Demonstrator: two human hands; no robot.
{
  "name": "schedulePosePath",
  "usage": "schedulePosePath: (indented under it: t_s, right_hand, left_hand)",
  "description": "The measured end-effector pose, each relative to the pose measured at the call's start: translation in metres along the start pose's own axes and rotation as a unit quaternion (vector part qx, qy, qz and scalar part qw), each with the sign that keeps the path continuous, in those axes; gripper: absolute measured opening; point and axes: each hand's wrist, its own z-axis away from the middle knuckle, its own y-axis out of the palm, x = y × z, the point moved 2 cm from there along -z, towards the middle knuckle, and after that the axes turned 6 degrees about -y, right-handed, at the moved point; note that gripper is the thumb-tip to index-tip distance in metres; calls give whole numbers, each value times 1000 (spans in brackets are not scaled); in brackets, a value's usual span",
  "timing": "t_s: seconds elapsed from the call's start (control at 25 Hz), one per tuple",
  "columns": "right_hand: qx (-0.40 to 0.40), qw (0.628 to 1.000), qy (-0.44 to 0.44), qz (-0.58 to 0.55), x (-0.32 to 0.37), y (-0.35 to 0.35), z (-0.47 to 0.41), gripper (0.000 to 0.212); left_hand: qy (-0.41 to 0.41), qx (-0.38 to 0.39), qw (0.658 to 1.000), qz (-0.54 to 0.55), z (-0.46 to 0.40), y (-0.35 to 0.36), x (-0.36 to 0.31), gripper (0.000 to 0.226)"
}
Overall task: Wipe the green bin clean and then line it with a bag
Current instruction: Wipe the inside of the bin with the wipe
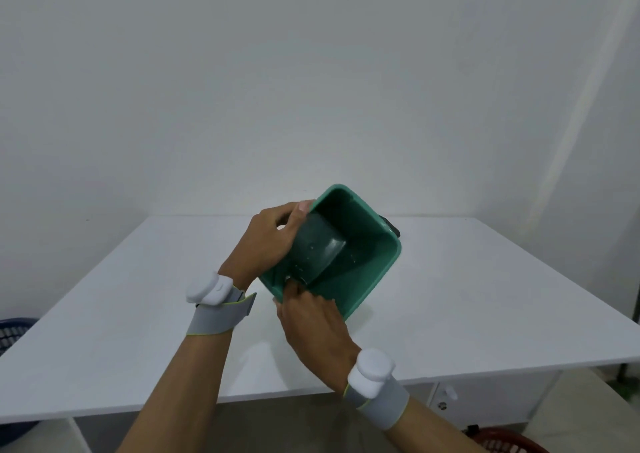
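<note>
Tilting green bin (360, 272), mouth facing camera; left hand (273, 241) and right hand (311, 317) fingers grasping rim.

Soft even indoor light, faint shadows under hands (277, 241), mild softness (edges bowed), no glare

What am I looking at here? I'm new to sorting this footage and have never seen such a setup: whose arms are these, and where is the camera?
No machine here: a person wears one camera on the head, looking forward and down at their own arms. Both wrists carry grey bands with white pods. The left hand grips the rim of a green bin, tilted above a white table. The right hand holds the near rim. A dark, see-through bag lies inside the bin.
</note>
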Motion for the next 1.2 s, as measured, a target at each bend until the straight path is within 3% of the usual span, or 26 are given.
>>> schedulePosePath:
  t_s: [0.2,0.36,0.44,0.56,0.76,0.84,1.0,1.2]
  right_hand:
    - [-14,996,81,-46,-5,-4,-16,35]
    - [27,990,97,-100,-8,-5,-17,29]
    - [-23,988,76,-133,-7,-9,-15,23]
    - [-79,966,82,-234,-12,-11,-12,25]
    - [-29,945,101,-309,-20,-6,-4,41]
    - [-34,926,104,-362,-22,-6,-2,42]
    - [-57,849,156,-502,-29,-9,-3,29]
    - [-92,820,209,-525,-29,-5,-12,22]
  left_hand:
    - [-13,49,998,-26,9,11,10,46]
    - [0,42,999,-6,12,24,9,47]
    - [-2,42,999,1,12,28,7,43]
    - [-32,36,998,45,11,26,7,39]
    - [-70,22,983,166,11,19,12,30]
    - [-71,27,977,200,13,21,12,29]
    - [-66,17,979,193,14,24,9,36]
    - [-109,-46,978,175,8,23,6,46]
